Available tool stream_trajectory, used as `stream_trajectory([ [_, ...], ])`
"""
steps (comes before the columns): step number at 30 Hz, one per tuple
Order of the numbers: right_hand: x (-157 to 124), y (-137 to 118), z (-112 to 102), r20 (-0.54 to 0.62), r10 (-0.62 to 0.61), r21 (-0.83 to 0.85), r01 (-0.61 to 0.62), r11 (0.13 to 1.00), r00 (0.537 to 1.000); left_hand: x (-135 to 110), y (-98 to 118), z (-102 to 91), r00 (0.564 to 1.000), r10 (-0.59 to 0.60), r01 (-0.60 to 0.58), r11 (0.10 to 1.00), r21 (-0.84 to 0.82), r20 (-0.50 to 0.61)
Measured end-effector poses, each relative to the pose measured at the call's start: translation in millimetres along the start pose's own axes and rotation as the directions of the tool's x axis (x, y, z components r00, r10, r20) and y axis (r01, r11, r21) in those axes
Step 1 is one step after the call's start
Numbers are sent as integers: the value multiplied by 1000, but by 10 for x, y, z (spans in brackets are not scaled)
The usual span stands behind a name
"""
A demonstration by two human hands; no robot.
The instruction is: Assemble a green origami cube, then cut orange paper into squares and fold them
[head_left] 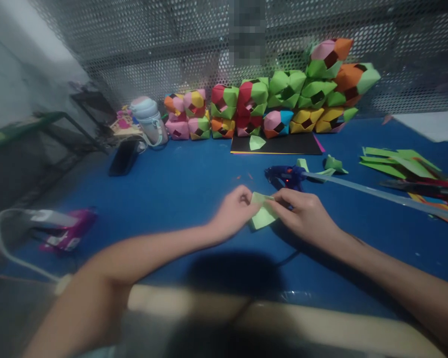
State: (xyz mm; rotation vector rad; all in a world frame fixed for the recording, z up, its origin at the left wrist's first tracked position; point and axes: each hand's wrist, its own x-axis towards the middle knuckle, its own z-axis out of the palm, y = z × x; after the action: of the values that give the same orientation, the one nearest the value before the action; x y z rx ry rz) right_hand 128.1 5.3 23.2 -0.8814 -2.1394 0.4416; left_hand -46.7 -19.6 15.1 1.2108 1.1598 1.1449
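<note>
A small light-green piece of paper [263, 218] is held between both hands just above the blue tabletop. My left hand [234, 210] is closed on its left edge, thumb over the paper. From the other side, my right hand [302, 209] pinches its upper right edge. Right behind the hands lies a blue glue gun [285, 175] with a small red light lit, and a long clear glue stick [362, 189] runs from it to the right. Beyond it are folded green paper pieces [333, 164].
Colourful folded-paper blocks [252, 99] stand stacked along the perforated metal back. Before them lie dark paper sheets [283, 144]. At left are a bottle [149, 122], a phone [124, 158] and a pink power strip [69, 231] with a plug. Green paper strips [399, 163] and scissors [425, 188] lie right.
</note>
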Motion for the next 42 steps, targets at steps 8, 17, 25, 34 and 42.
stream_trajectory([
  [8,12,12,9,30,84,26,-85,996,996,26,14,-26,1000,-16,17,998,54,-19],
  [17,120,-112,-154,177,178,4,-182,983,968,84,-1,-51,998,-17,21,997,69,-55],
  [25,135,181,-774,455,286,-418,-81,905,844,232,-93,-144,988,-55,54,999,-8,-147],
  [34,245,403,-318,161,356,-365,-280,888,921,247,-96,-181,989,2,15,993,113,-151],
  [42,185,255,-181,51,310,-48,-308,950,949,348,-98,-304,976,97,-51,971,232,-193],
])
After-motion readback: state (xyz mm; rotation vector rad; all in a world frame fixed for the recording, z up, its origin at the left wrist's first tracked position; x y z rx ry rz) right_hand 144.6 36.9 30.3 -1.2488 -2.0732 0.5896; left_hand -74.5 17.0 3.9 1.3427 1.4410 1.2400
